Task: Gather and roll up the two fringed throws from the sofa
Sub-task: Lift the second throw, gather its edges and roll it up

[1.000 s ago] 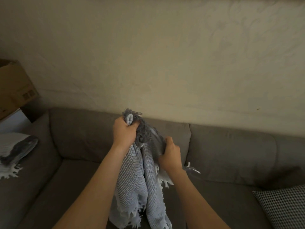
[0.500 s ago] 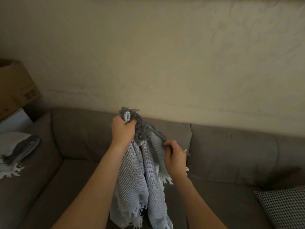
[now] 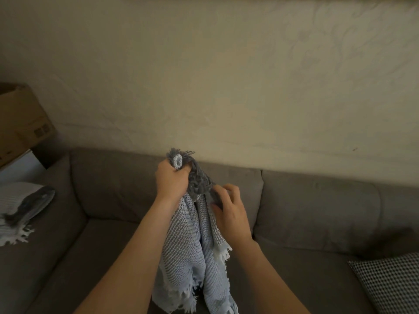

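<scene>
A pale blue-grey waffle-weave throw (image 3: 188,250) with a dark grey fringed end hangs in front of the grey sofa (image 3: 317,205). My left hand (image 3: 171,181) grips its bunched top in a fist, held level with the sofa's backrest. My right hand (image 3: 229,210) is just to the right and lower, its fingers curled onto the dark fringed edge of the same throw. White fringe dangles below my wrists. A second throw (image 3: 21,207), grey and white with white fringe, lies folded on the sofa's left arm.
A black-and-white checked cushion (image 3: 390,282) sits on the seat at the lower right. A cardboard box (image 3: 20,123) stands on a white surface behind the sofa's left end. A plain beige wall rises behind the backrest.
My right hand has slid up the throw's right edge toward my left hand. The left hand has stayed clenched on the bunched top, nearly still.
</scene>
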Motion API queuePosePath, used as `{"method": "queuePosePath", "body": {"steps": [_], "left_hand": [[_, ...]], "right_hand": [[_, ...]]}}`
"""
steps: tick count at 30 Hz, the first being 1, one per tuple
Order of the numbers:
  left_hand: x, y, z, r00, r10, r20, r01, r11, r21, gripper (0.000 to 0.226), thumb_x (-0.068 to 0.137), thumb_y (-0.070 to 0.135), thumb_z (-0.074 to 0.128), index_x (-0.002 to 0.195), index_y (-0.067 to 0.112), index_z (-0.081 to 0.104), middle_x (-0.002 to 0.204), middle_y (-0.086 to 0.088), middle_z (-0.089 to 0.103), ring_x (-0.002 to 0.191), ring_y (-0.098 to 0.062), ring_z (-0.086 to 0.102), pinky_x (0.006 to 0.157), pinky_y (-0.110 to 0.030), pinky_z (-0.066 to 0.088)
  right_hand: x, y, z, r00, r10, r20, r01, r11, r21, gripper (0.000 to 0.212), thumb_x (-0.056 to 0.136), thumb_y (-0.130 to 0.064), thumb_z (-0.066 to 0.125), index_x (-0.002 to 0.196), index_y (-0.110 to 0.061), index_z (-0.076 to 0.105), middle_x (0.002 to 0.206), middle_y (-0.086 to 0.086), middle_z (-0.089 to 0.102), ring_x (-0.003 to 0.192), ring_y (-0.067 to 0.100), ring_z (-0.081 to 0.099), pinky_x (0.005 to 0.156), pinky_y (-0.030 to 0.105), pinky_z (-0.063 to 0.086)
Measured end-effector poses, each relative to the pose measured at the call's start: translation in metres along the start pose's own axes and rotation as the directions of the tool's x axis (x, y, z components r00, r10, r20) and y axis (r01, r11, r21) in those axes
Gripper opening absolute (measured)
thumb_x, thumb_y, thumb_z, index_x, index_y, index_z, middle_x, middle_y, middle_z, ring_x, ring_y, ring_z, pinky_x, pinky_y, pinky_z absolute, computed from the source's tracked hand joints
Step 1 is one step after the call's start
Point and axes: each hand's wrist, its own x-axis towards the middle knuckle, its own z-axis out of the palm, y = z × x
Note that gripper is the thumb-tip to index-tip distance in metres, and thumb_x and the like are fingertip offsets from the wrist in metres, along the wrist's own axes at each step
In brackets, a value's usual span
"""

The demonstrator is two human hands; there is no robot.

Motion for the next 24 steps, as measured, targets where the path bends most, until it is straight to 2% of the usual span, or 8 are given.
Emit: {"method": "queuePosePath", "body": {"steps": [5,10,15,17,19,21,24], "left_hand": [[-0.002,-0.001,0.001,1.0,0.02,0.006,-0.021,0.999,0.028,0.013,0.092,0.013,0.075,0.08,0.008,0.073,0.076,-0.005,0.075,0.073,-0.022,0.072,0.071,-0.048,0.061],[-0.004,0.0,0.001,0.999,0.032,0.026,-0.033,0.999,0.024,0.012,0.092,0.011,0.075,0.081,0.006,0.074,0.076,-0.008,0.075,0.071,-0.022,0.072,0.068,-0.047,0.061],[-0.004,-0.002,0.001,0.998,0.034,0.06,-0.035,0.999,0.027,0.01,0.092,0.012,0.075,0.082,0.009,0.076,0.078,-0.005,0.077,0.078,-0.024,0.075,0.072,-0.046,0.063],[-0.003,-0.002,0.002,0.997,0.034,0.064,-0.036,0.999,0.02,0.011,0.092,0.013,0.075,0.083,0.007,0.076,0.078,-0.006,0.077,0.077,-0.024,0.076,0.072,-0.049,0.063],[-0.002,-0.001,0.001,0.997,0.036,0.062,-0.037,0.999,0.018,0.015,0.093,0.013,0.075,0.084,0.002,0.074,0.078,-0.011,0.076,0.072,-0.024,0.072,0.071,-0.052,0.062],[0.0,-0.002,0.001,0.998,0.041,0.051,-0.042,0.999,0.015,0.018,0.093,0.014,0.075,0.085,-0.002,0.072,0.08,-0.016,0.075,0.07,-0.027,0.07,0.07,-0.054,0.061],[0.003,-0.004,-0.002,0.999,0.045,0.018,-0.045,0.999,0.022,0.02,0.093,0.014,0.076,0.083,-0.002,0.071,0.079,-0.018,0.074,0.068,-0.027,0.069,0.067,-0.054,0.061]], "right_hand": [[0.009,-0.008,0.0,0.999,-0.047,-0.024,0.047,0.999,0.005,0.034,0.102,-0.023,0.065,0.135,-0.019,0.058,0.142,0.008,0.04,0.087,0.02,0.057,0.068,0.039,0.055],[0.014,-0.016,0.001,0.999,-0.009,-0.04,0.012,0.998,0.061,0.032,0.102,-0.027,0.066,0.132,-0.019,0.06,0.143,0.005,0.038,0.087,0.016,0.057,0.071,0.033,0.054],[0.015,-0.01,0.005,1.0,0.013,0.029,-0.014,0.998,0.058,0.018,0.099,-0.034,0.065,0.111,-0.021,0.071,0.135,0.0,0.045,0.079,0.017,0.06,0.066,0.034,0.053],[0.013,-0.005,0.009,0.998,0.047,0.028,-0.048,0.998,0.029,0.026,0.099,-0.04,0.061,0.104,-0.018,0.074,0.126,0.0,0.053,0.077,0.021,0.062,0.065,0.037,0.053],[0.01,0.002,0.014,0.993,0.1,0.059,-0.1,0.995,-0.012,0.033,0.1,-0.04,0.059,0.087,-0.012,0.071,0.102,0.002,0.057,0.07,0.024,0.059,0.06,0.038,0.049],[0.006,0.012,0.017,0.98,0.146,0.136,-0.14,0.989,-0.049,0.04,0.099,-0.033,0.063,0.066,-0.014,0.053,0.077,0.001,0.047,0.06,0.024,0.048,0.056,0.037,0.04],[0.002,0.023,0.013,0.959,0.178,0.218,-0.171,0.984,-0.052,0.055,0.099,-0.027,0.065,0.055,-0.02,0.032,0.056,-0.002,0.034,0.049,0.015,0.036,0.051,0.035,0.034]]}}
